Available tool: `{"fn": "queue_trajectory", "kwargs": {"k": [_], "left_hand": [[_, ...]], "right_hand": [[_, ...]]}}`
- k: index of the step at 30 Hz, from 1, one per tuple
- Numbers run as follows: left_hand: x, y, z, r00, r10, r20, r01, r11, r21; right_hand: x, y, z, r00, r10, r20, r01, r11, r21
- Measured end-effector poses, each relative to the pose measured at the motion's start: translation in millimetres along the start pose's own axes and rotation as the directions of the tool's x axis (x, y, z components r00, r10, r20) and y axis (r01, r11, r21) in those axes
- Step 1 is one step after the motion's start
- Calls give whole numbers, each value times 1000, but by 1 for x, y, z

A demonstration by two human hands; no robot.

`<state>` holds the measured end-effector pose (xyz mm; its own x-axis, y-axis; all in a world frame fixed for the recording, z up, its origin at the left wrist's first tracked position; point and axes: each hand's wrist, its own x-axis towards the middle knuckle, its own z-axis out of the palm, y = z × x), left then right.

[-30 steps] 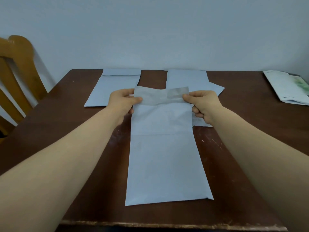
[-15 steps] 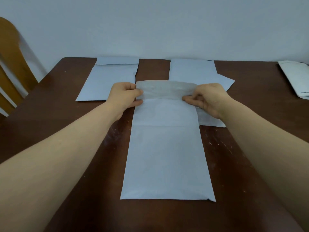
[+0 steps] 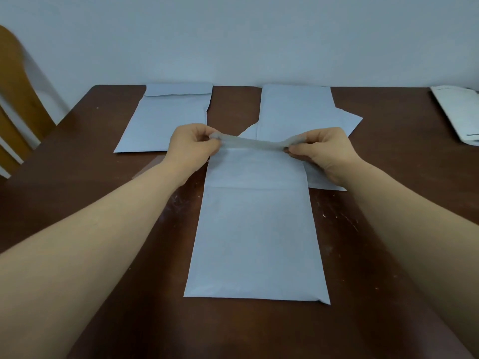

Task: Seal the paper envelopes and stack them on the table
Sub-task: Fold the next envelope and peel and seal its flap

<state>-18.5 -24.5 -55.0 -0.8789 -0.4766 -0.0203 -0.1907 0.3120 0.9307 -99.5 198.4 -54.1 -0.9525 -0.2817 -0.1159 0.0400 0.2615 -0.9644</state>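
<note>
A long pale grey-blue paper envelope (image 3: 255, 237) lies flat on the dark brown wooden bench (image 3: 77, 182), its length running away from the person, its near short edge not far from the bench's front edge. At its far end the flap (image 3: 250, 143) — a thin, slightly translucent grey strip — is lifted off the paper and stretched between both hands. The left hand (image 3: 190, 145) pinches the flap's left end, thumb and fingers (image 3: 207, 139) closed tight on it. The right hand (image 3: 321, 151) pinches the right end the same way, its fingers (image 3: 298, 151) narrowed onto the strip, the heel of the hand resting over paper lying beyond the envelope's right corner. Both forearms are bare and reach in from the lower corners.

Behind the left hand, a second pale grey-blue envelope (image 3: 168, 120) lies flat near the bench's far edge, its flap folded down with the crease showing. Behind the right hand sits a loose pile of more pale envelopes (image 3: 298, 110), overlapping at different angles — one corner pokes out to the right, another edge shows under the right wrist. How many are in that pile cannot be told.

At the far right edge lies a white printed paper packet (image 3: 458, 112), well apart from the envelopes. A curved brown wooden chair back (image 3: 18, 99) stands at the left, beside the bench. A plain pale wall (image 3: 246, 40) rises behind.
</note>
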Motion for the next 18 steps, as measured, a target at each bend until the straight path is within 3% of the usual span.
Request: {"fn": "queue_trajectory", "kwargs": {"k": [9,18], "left_hand": [[-7,-2,-2,988,156,12,-154,956,249],[-9,-6,-4,982,182,56,-190,908,374]], "right_hand": [[-4,6,-5,993,-109,40,114,981,-156],[-7,9,-3,974,-203,95,223,926,-305]]}}
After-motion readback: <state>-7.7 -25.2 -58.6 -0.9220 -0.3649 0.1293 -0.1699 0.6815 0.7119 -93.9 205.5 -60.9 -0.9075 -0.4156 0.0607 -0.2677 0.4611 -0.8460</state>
